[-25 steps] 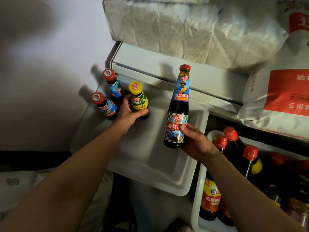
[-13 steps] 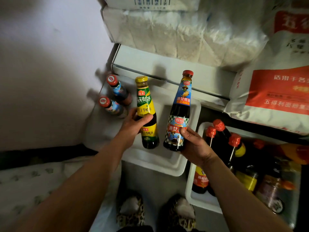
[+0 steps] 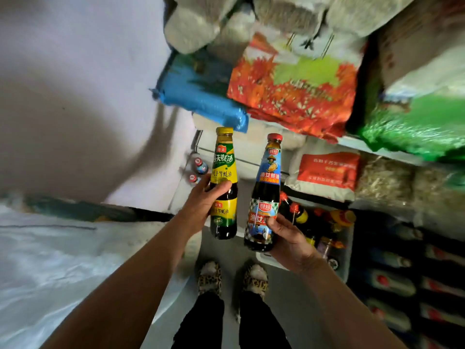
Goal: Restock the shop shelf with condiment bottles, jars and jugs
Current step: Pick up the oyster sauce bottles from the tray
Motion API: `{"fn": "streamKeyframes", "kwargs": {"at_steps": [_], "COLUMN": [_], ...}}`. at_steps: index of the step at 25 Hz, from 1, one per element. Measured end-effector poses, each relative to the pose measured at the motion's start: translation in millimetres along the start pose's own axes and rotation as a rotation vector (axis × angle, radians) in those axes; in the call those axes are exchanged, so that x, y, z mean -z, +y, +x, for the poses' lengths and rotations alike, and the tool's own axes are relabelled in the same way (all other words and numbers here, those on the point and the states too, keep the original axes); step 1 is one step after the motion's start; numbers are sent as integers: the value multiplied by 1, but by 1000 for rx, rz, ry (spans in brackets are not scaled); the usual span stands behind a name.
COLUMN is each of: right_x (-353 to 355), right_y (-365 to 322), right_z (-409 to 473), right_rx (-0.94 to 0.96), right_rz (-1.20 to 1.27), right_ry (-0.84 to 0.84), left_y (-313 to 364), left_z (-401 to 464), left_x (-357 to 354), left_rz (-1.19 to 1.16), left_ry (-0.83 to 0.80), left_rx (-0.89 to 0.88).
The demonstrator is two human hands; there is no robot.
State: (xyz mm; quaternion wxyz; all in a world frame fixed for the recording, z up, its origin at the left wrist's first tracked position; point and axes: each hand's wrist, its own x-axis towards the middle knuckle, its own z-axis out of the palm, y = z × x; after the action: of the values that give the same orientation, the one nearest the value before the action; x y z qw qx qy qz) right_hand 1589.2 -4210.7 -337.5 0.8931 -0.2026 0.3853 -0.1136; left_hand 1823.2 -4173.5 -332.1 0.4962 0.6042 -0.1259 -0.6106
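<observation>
Above the floor: left hand (image 3: 201, 207) clamps yellow-capped bottle (image 3: 224, 182) mid-body, right hand (image 3: 289, 244) blue-labelled bottle (image 3: 265, 195) at its base; likely glass, heavy, fragile.

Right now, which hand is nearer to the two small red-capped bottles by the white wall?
Left. The left hand holds its yellow-capped bottle just beside the two small red-capped bottles; the right hand is farther right, lower.

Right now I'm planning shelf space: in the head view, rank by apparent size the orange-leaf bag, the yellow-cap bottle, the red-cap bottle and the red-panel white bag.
1. Orange-leaf bag, largest.
2. Red-panel white bag.
3. Yellow-cap bottle and red-cap bottle look alike; being held nearer the camera inflates both, so they stay unranked.
</observation>
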Motion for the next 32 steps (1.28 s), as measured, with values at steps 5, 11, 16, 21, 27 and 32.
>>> {"fn": "streamKeyframes", "kwargs": {"at_steps": [5,11,16,21,27,32], "right_x": [-74,-131,-157,-184,-211,-213], "right_y": [-84,-193,-261,-295,-354,-416], "right_z": [-107,-197,-246,-265,-260,-241], "right_rx": [155,410,587,709,908,1046], "right_rz": [-82,-181,-237,-263,-315,-326], "right_ry": [-73,-172,-273,-340,-197,21], "left_y": [127,257,335,385,456,515], "left_z": [-93,-164,-204,-219,-195,-142], "left_x": [-57,-142,-202,-234,-259,-272], "left_rz": [34,83,94,126,154,198], "left_ry": [-15,-41,-54,-69,-90,-71], "left_rx": [-132,-389,-583,-660,-750,-757]}}
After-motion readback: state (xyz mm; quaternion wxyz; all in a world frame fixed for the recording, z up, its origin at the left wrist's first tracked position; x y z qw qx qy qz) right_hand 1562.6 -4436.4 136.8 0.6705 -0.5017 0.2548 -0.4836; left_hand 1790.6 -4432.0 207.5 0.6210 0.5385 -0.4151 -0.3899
